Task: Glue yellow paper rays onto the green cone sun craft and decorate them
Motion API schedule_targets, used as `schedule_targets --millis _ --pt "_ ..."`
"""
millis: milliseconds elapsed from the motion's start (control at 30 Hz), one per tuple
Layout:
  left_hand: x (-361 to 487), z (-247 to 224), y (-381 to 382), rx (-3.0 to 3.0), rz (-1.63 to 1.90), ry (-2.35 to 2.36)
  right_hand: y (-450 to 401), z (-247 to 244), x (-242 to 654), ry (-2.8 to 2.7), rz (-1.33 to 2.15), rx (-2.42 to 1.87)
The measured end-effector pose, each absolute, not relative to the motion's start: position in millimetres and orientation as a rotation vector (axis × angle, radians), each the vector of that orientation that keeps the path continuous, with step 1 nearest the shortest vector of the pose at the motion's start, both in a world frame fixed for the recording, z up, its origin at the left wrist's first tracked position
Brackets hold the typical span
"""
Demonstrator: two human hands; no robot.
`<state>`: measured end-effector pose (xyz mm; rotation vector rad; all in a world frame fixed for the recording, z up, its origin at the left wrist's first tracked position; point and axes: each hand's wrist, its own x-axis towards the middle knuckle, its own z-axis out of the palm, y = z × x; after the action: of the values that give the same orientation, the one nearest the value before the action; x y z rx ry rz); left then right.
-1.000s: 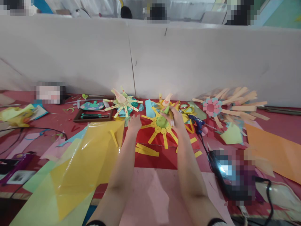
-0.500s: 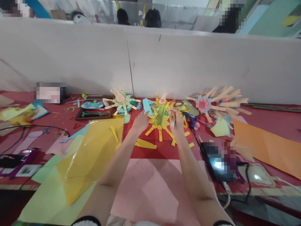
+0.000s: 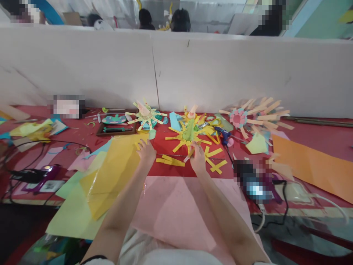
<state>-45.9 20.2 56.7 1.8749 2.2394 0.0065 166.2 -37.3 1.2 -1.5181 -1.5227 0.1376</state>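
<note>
A yellow paper flower point(image 3: 178, 138) with strip petals lies ahead of my hands, a green paper cone point(image 3: 189, 129) standing at its centre. My right hand point(image 3: 198, 158) is just in front of the flower, closed on a short pale stick point(image 3: 189, 155), too small to make out its kind. To the left, my left hand point(image 3: 147, 151) has its fingers apart at the edge of a yellow sheet point(image 3: 118, 162), near a small yellow strip there. Loose yellow paper strips point(image 3: 171, 161) lie between my hands. More crossed strips point(image 3: 216, 162) are right of my right hand.
A glue gun point(image 3: 224, 136) and yellow-handled scissors point(image 3: 216, 125) lie right of the flower. Other paper flowers point(image 3: 147, 115) stand behind, near a white partition point(image 3: 220, 70). A tool tray point(image 3: 117, 129) sits left. Phones, cables and an orange sheet point(image 3: 311, 165) line the sides.
Both hands have drawn back from the yellow flower. My left hand moved left to the yellow sheet; my right hand came nearer and left with the pale stick. The view shifted slightly.
</note>
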Motion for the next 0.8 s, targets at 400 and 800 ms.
schedule_targets --millis 400,800 --pt "-55 60 15 1.846 -0.076 2.321 -43 -22 162 -1.563 0.100 -1.399" --pt "-85 88 1 1.860 0.096 2.409 -45 -17 162 -1.519 0.186 -1.407"
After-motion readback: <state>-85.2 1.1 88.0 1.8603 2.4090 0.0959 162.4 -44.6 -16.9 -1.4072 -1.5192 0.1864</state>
